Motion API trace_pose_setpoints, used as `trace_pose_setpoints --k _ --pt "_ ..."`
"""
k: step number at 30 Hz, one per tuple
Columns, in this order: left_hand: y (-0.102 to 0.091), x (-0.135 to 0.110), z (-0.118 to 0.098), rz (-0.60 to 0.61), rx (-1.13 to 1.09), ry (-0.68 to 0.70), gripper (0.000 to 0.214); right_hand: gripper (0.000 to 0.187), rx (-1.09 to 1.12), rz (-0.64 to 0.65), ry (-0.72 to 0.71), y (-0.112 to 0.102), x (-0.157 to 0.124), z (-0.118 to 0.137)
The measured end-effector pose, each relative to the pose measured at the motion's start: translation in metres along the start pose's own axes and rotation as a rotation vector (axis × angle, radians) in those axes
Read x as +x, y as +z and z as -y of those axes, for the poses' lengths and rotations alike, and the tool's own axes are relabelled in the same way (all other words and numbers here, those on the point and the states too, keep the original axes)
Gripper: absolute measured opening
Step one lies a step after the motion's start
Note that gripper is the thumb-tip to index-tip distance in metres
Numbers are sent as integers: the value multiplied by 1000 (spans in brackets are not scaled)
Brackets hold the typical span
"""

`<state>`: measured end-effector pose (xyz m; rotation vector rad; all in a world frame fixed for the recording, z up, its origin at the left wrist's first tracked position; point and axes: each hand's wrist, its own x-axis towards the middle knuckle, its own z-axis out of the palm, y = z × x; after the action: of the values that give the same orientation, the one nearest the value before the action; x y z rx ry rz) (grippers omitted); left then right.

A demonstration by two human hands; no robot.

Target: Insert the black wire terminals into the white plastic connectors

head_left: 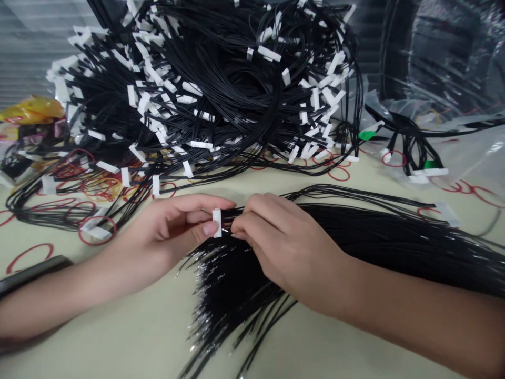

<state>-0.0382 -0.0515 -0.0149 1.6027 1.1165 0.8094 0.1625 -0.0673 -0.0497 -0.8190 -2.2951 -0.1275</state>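
While the left hand [169,229] pinched a white plastic connector [216,222] in a closed grip at centre frame, the right hand [288,252] closed its grip on the black wires [374,231] just behind it. The wires fanned across the cream bench [118,342], below a heap of black wire harnesses [221,89] at upper centre, with red rubber bands [339,173] at its foot.

Wire-harness heap [221,89] across the forward path

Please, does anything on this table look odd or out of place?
Yes: a green piece and a second green piece lie right of the pile, odd because the other wire connectors are white.
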Motion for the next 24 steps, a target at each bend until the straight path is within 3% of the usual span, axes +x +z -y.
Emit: trace_pose_setpoints --k 9,18,24 --pt "2 2 -3 11 12 28 25 28 14 -67 -46 1 1 0" --pt "2 6 -6 65 -165 -26 28 24 67 -93 29 0 0 5" --pt "2 2 -2 59 -151 12 33 26 115 -115 45 0 1 7"
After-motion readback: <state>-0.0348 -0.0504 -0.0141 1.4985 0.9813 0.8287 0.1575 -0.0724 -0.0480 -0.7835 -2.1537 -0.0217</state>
